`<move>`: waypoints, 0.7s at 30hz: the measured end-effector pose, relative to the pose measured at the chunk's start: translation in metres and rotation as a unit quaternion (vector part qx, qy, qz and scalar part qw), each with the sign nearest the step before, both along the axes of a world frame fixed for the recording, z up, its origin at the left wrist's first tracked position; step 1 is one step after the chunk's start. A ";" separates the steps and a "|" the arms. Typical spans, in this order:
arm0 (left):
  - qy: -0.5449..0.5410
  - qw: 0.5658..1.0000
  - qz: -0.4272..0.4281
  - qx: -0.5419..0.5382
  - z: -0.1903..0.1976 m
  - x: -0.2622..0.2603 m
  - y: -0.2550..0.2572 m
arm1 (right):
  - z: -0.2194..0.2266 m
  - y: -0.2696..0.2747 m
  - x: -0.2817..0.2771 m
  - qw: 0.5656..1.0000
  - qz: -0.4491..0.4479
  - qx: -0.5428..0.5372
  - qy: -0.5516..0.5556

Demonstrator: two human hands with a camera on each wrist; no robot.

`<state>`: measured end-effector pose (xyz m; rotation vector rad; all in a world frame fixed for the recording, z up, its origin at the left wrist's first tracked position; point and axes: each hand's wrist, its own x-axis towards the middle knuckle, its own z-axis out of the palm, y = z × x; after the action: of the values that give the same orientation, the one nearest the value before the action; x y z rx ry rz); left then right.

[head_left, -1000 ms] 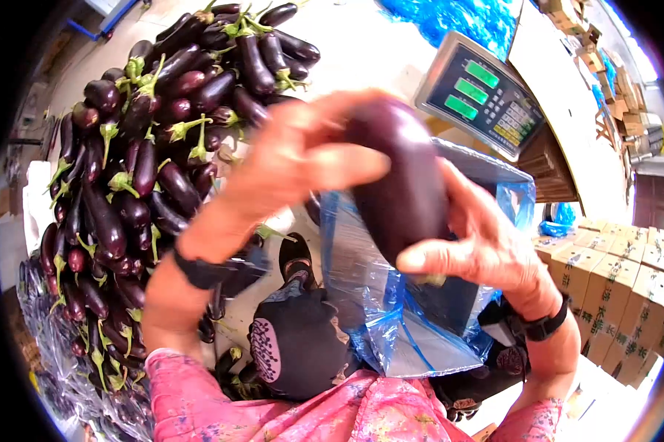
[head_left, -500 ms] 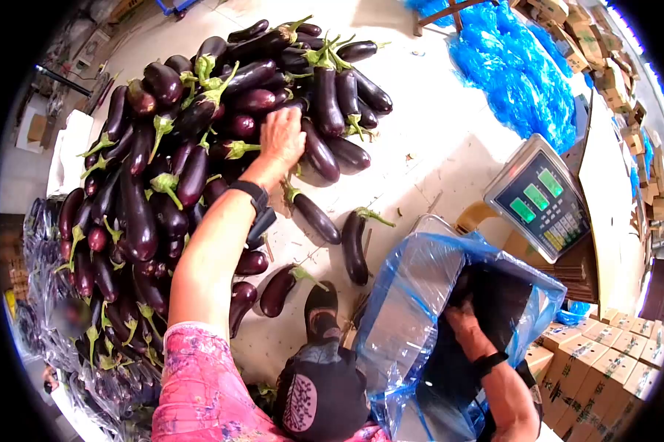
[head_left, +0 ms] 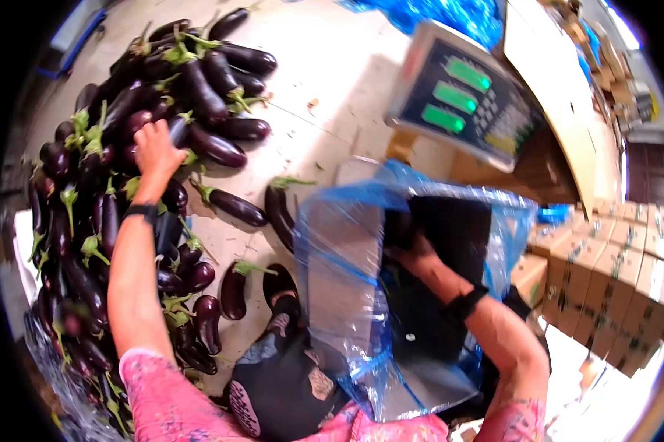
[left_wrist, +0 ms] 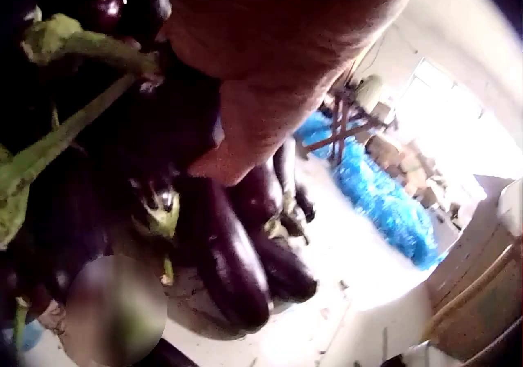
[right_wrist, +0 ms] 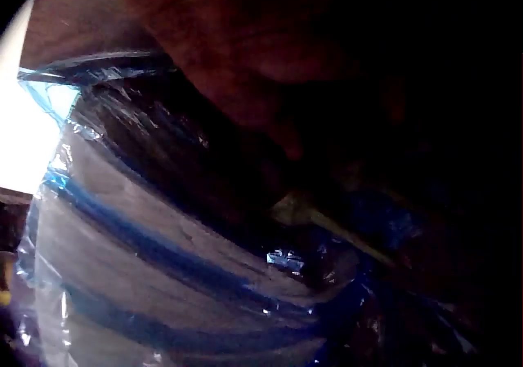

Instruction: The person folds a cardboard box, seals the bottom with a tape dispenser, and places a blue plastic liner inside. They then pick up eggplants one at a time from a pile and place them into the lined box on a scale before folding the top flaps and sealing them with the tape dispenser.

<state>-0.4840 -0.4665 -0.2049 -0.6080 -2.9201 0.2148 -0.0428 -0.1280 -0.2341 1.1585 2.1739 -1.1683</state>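
My left hand [head_left: 157, 152] reaches into the big heap of eggplants [head_left: 74, 258] on the floor, its fingers curled over an eggplant [left_wrist: 176, 118]. The left wrist view has the palm and thumb close against that dark fruit, with green stems beside it. Down inside a box lined with clear blue plastic [head_left: 339, 250] is my right hand [head_left: 420, 259], holding a dark eggplant [head_left: 397, 227] near the far left wall. Deep shadow hides most of these fingers in the right wrist view, where a pale green stem [right_wrist: 298, 209] shows just below them.
A scale display [head_left: 457, 96] with green readouts stands beyond the box. Stacked cartons [head_left: 604, 272] are at the right, blue plastic sheeting [head_left: 450, 15] at the back. Loose eggplants, including one [head_left: 232, 206], lie between heap and box. My shoe [head_left: 279, 283] is beside the box.
A second ago both hands held one large eggplant above the box. The right hand has since gone down into the box with it, and the left has moved over to the heap.
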 end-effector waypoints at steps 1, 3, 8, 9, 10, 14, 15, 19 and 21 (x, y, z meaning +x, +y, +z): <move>-0.002 1.000 -0.024 0.013 0.001 0.008 -0.017 | 0.035 -0.001 -0.020 0.999 0.038 -0.012 0.001; -0.113 0.990 0.013 0.087 0.015 0.025 -0.052 | 0.049 -0.002 -0.026 0.989 0.095 0.095 -0.058; -0.400 0.768 0.066 0.497 0.088 0.105 -0.083 | 0.112 0.037 -0.034 0.973 0.196 0.106 0.052; -0.417 0.735 0.047 0.533 0.104 0.123 -0.077 | 0.130 0.044 -0.037 0.982 0.176 0.032 0.061; -0.434 0.699 0.029 0.568 0.119 0.139 -0.070 | 0.148 0.045 -0.040 0.986 0.150 -0.028 0.064; -0.508 0.623 -0.030 0.595 0.172 0.181 -0.029 | 0.219 0.033 -0.053 0.979 0.058 -0.181 0.078; -0.525 0.613 -0.067 0.587 0.181 0.187 -0.015 | 0.229 0.030 -0.053 0.975 0.054 -0.188 0.102; -0.634 0.533 -0.172 0.534 0.211 0.223 0.054 | 0.266 0.007 -0.047 0.931 0.055 -0.299 0.200; -0.650 0.515 -0.251 0.501 0.207 0.240 0.088 | 0.282 -0.015 -0.039 0.882 0.028 -0.388 0.266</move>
<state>-0.2439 -0.3783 0.0025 -1.6748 -2.5099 -2.8197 -0.0818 -0.1430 0.0481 0.4420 1.7027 -2.2375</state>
